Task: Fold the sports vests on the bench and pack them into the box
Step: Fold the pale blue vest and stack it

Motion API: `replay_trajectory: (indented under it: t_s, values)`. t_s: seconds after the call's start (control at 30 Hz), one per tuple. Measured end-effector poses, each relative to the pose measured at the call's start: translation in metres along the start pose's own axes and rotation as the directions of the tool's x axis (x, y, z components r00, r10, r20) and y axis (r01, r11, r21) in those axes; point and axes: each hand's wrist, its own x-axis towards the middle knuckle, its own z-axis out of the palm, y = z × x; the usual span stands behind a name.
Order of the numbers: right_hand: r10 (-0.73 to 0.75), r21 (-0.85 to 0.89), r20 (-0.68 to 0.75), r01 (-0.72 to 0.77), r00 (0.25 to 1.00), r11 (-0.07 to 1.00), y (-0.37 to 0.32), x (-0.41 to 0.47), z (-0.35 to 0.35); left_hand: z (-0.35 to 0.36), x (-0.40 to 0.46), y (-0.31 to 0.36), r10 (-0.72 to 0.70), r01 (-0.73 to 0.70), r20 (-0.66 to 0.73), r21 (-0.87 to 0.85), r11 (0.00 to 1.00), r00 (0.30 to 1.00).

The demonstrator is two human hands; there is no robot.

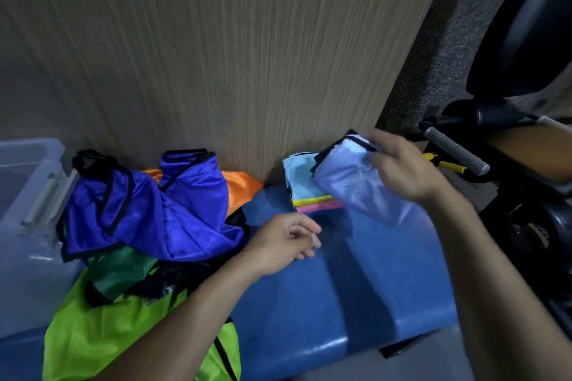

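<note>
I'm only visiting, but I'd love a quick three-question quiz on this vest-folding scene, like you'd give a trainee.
1. True or false: the right hand grips a folded white vest.
2. What lies on top of the unfolded pile? A) orange vest B) blue vest C) pink vest
3. Fill in: the clear box stands at the bench's ___ end.

Key:
1. True; it is held over the folded stack.
2. B, the blue vest.
3. Left, beside the pile; the left hand holds nothing.
</note>
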Motion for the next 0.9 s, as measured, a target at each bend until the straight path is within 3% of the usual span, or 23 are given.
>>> replay_trajectory:
  t_s: [0.1,0.2,0.33,0.43,0.5,0.57,0.63,0.7,0.8,0.9]
  values:
    - [-0.114,-0.212,0.183,0.153,0.976,0.965,-0.027,0.048,-0.007,-0.012,0.006,-0.003,0.061,-0.062,-0.125,-0.002,0.998,0.99]
    - [-0.104,-0.301,0.309,0.201,0.945,0.932,-0.037,0.089,0.008,-0.02,0.009,0.0,0.133,-0.131,-0.265,0.024,0.991,0.955]
    - [0.008,-0.399,0.469,0.204,0.883,0.894,-0.033,0.116,0.045,-0.026,0.012,0.01,0.378,-0.275,-0.435,0.283,0.919,0.817]
    - [0.057,-0.423,0.517,0.197,0.854,0.884,-0.025,0.122,0.063,-0.025,0.017,0.024,0.626,-0.399,-0.333,0.543,0.739,0.706]
    - [0.064,-0.444,0.499,0.192,0.864,0.875,-0.022,0.12,0.068,-0.023,0.028,0.029,0.715,-0.39,-0.204,0.723,0.571,0.668]
    - [0.007,-0.454,0.443,0.218,0.896,0.864,-0.016,0.117,0.072,-0.019,0.045,0.029,0.687,-0.271,-0.136,0.85,0.451,0.714]
    - [-0.103,-0.475,0.35,0.271,0.931,0.837,-0.005,0.105,0.075,-0.016,0.057,0.026,0.597,-0.147,-0.138,0.904,0.402,0.79]
    - [-0.253,-0.535,0.217,0.332,0.943,0.777,0.009,0.084,0.077,-0.014,0.066,0.02,0.553,-0.09,-0.151,0.919,0.383,0.819]
    - [-0.469,-0.626,0.094,0.418,0.878,0.658,0.031,0.055,0.084,-0.011,0.076,0.019,0.554,-0.066,-0.172,0.921,0.384,0.815]
    - [-0.494,-0.621,0.078,0.43,0.866,0.655,0.06,0.043,0.087,-0.009,0.084,0.019,0.499,-0.046,-0.18,0.912,0.407,0.847]
